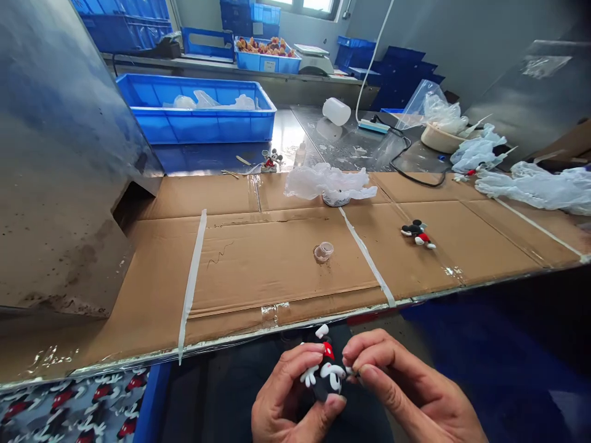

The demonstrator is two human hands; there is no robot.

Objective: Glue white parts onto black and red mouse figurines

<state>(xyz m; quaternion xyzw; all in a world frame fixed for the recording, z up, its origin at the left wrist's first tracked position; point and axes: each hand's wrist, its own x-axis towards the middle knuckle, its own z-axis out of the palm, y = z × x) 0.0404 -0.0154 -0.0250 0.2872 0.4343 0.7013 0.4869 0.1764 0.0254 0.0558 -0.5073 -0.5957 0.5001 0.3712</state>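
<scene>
My left hand (pixel 287 397) is closed around a small mouse figurine (pixel 332 380) in black, white and red, held tilted below the table's front edge. Its white face points toward my right hand, and a white foot sticks up at the top. My right hand (pixel 410 383) is closed in a pinch right beside the face. A tiny dark and pale bit shows at those fingertips; whether it is part of the figurine or separate, I cannot tell. On the cardboard (pixel 258 264) beyond lie another mouse figurine (pixel 418 234) and a small clear cup (pixel 324 251).
A crumpled plastic bag (pixel 330 183) sits on a round container at the cardboard's back. Behind stand a blue crate (pixel 203 126), a white bottle (pixel 337 111) and a power strip (pixel 373 126) with cable. Lower left, a blue bin (pixel 154 400) holds several figurines. A metal housing (pixel 60 154) blocks the left.
</scene>
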